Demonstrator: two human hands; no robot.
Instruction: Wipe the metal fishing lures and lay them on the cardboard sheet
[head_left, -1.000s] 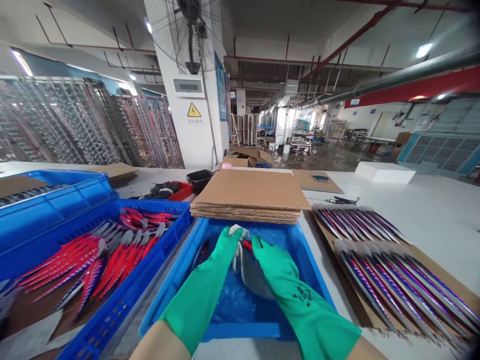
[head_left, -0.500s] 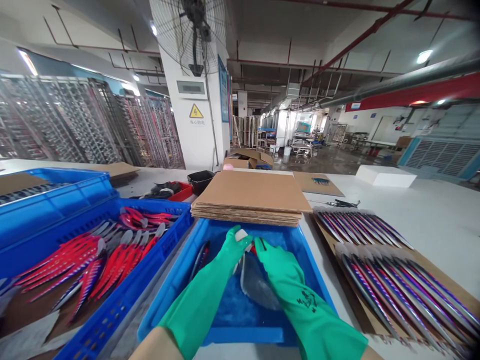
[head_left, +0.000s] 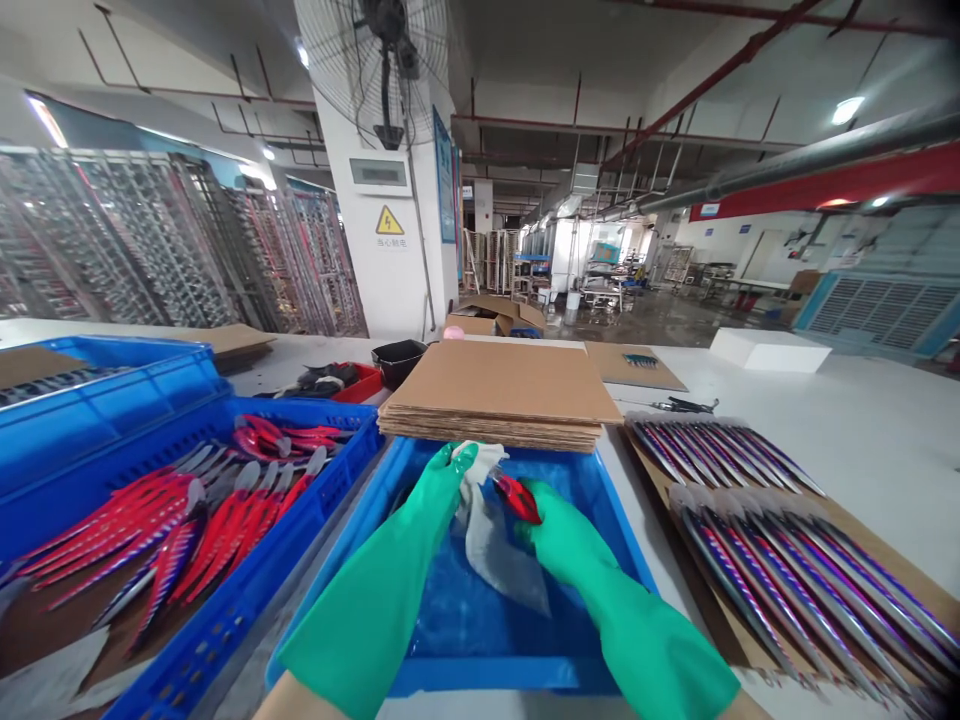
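Both my hands wear green rubber gloves and work over a blue tray (head_left: 609,520) holding liquid. My left hand (head_left: 442,480) pinches a white cloth (head_left: 480,460) at the top of a long silvery blade-shaped piece (head_left: 499,545). My right hand (head_left: 559,535) grips the same piece lower down, near its red end (head_left: 517,495). The piece slants down into the tray, its lower half in the liquid.
A stack of cardboard sheets (head_left: 502,395) lies just behind the tray. A blue crate (head_left: 330,480) of red pieces sits on the left, another blue crate (head_left: 112,390) behind it. Cardboard (head_left: 862,520) on the right carries rows of purple striped pieces. A pillar (head_left: 390,230) with a fan stands beyond.
The piece has been lifted and turned, so its red end now shows above my right hand. The white cloth in my left hand has risen with it.
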